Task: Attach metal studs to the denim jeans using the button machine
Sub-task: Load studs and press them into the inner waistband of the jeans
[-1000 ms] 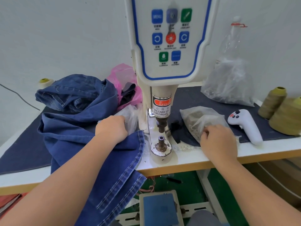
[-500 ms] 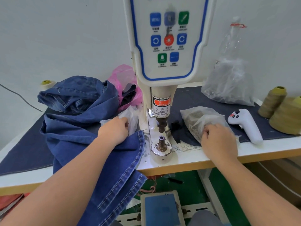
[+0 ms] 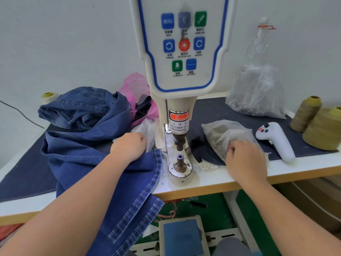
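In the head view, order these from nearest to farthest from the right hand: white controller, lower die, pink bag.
From the right hand:
1. White controller, just to its right.
2. Lower die, to its left, under the machine head.
3. Pink bag, far left, behind the machine.

Blue jeans (image 3: 103, 163) heaped left of machine (image 3: 181, 85)

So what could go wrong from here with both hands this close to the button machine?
1. Both the left hand and the right hand sit close beside the lower die; an accidental press of the foot pedal might pinch a finger.
2. The jeans hang off the table edge and might slide down.
3. The right hand's fingers dig into the stud bag, so studs might spill.
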`<state>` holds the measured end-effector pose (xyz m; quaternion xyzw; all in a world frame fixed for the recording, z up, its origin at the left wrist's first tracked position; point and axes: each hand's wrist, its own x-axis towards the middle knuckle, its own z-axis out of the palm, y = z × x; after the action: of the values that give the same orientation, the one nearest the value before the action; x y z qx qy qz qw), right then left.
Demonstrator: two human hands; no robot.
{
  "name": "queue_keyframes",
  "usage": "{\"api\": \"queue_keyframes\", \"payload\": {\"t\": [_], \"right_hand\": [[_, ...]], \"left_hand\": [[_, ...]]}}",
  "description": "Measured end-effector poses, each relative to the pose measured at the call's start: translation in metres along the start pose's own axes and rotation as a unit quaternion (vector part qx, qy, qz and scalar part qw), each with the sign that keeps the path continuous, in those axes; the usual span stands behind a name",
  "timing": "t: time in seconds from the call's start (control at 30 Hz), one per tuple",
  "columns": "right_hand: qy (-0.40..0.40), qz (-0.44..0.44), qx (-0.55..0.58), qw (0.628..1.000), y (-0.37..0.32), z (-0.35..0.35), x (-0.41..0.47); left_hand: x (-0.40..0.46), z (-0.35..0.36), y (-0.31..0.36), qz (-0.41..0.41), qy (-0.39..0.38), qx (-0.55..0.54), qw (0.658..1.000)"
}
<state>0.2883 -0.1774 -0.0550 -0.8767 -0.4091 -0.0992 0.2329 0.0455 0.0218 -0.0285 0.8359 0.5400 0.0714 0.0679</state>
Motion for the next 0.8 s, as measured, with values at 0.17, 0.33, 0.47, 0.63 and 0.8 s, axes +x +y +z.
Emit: {"api": "queue_keyframes", "payload": {"t": [0.17,0.33,0.47,0.63,0.8], "right_hand": [[0.001,0.001,0.004,1.0,0.001,0.0,0.0],[0.005,0.002,0.007,1.0,0.002,0.001,0.001],[0.003,0.002,0.011,1.0,0.003,0.003,0.001],[0.007,-0.002,0.014,1.0,0.004,0.004,0.001],[0.017,-0.004,0.013,1.0,0.005,0.005,0.002]], "left_hand": [[-0.001,-0.002,0.003,0.037,-0.01,-0.01,0.999],[0.002,-0.001,0.007,0.016,0.013,0.075,0.997],[0.002,-0.002,0.01,-0.001,0.03,0.14,0.99],[0.009,0.002,0.005,-0.017,0.043,0.075,0.996],[0.014,0.005,0.01,-0.037,0.036,0.09,0.995]]}}
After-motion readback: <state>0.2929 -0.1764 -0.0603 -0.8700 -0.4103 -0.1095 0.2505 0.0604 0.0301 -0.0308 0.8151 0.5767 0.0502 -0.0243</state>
